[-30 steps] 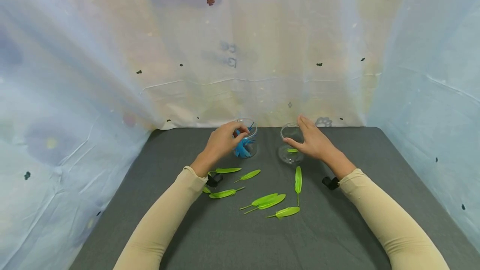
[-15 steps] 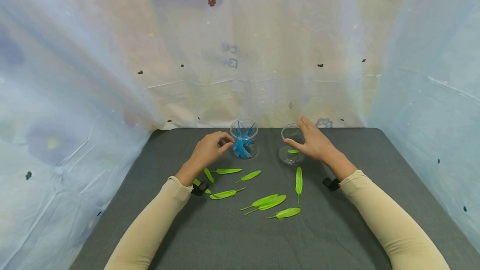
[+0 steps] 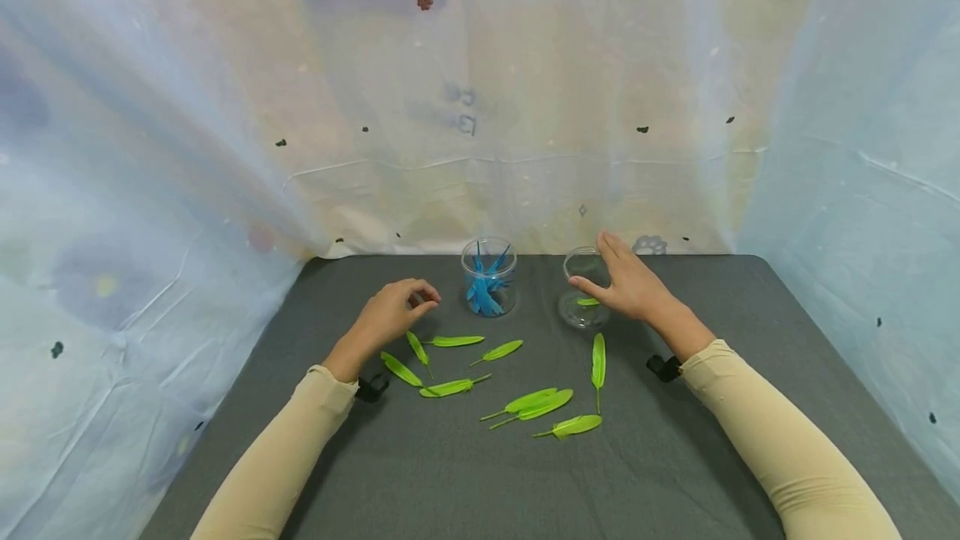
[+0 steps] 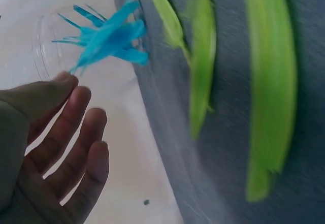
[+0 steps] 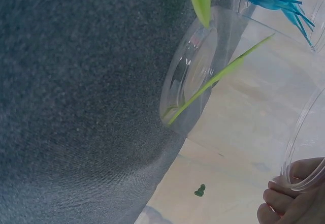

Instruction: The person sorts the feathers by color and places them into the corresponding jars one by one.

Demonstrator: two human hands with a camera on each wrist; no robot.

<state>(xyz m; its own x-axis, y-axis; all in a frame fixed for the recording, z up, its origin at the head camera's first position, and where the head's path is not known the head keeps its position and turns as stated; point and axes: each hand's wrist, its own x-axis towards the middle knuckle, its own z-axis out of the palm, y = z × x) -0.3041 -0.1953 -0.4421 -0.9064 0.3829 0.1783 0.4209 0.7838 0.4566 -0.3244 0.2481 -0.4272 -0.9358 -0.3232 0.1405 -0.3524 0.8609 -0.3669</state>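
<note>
Two beige, finely creased cloth sleeves (image 3: 273,444) flank a matte dark-grey cloth (image 3: 480,482) with a fine woven texture, and a small black fitting (image 3: 372,387) sits beneath each wrist. On the cloth lie nine slender lime-green feathers (image 3: 545,404), with smooth, leaf-shaped vanes and thin quills: four toward the person's right, five toward the left; two of the former overlap. Above the leftmost of these, the left hand (image 3: 386,315) hovers with fingers loosely bent, holding nothing. The right hand (image 3: 633,282) grips the upper wall of a clear, cylindrical, rimmed plastic jar (image 3: 573,316), thumb on the near side, fingers on the far. Inside leans a tenth, single lime-green feather (image 5: 221,75), its lower end at the base. To its left, apart, stands a second clear cylindrical jar (image 3: 509,298), upright, containing a cluster of bright-blue feathers (image 3: 484,300), vanes low, stiff quills splayed upward; overlap prevents a count. Behind hangs a wrinkled, pale printed curtain (image 3: 525,65) bearing small leaf motifs.
</note>
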